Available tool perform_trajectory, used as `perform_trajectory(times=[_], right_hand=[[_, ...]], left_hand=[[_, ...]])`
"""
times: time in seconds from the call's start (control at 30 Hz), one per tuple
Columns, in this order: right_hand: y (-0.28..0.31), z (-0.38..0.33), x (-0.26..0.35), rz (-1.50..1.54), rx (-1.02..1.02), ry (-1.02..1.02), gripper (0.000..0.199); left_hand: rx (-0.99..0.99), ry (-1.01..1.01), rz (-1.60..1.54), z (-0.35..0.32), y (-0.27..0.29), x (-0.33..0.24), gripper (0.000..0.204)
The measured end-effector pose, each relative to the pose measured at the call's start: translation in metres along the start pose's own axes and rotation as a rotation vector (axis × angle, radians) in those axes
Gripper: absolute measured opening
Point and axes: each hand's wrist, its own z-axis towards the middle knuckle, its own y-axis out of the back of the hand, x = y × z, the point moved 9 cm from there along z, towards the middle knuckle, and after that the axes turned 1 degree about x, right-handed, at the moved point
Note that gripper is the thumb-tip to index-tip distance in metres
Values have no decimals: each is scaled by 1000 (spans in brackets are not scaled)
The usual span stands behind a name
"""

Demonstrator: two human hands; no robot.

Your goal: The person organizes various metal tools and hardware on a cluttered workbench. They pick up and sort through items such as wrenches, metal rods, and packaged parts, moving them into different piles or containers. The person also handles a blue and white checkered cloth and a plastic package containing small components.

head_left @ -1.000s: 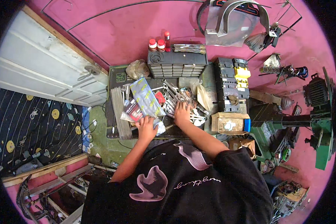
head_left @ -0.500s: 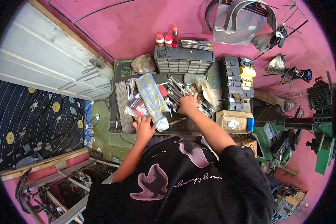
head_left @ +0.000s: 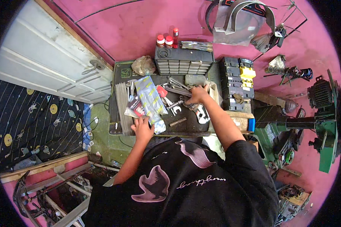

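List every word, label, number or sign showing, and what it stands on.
Black shirt: white script, upside down in view; wording not copied here.
Silvery packet: repeated yellow print, too blurred to read surely.
Dark-and-red pack beside it: print too small to read.
Green emblem on the dark worktop: any lettering too small.
Red-capped bottles: labels too small.

Two red-capped jars [head_left: 160,41] stand on a drawer cabinet [head_left: 183,69] — white door [head_left: 45,49] at left.
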Motion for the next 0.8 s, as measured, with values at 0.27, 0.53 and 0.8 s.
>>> perform_trajectory(times=[0.27,0.53,0.8], right_hand=[[-64,-11,19,-216,-367,-55,99],[-52,-33,73,-57,-600,-52,63],[-61,-33,214,-127,-379,473,94]], left_hand=[[58,61,-26,0,-13,2,69],[132,-197,-246,1,-18,-29,67],[-109,429,-399,24,-36,108,62]])
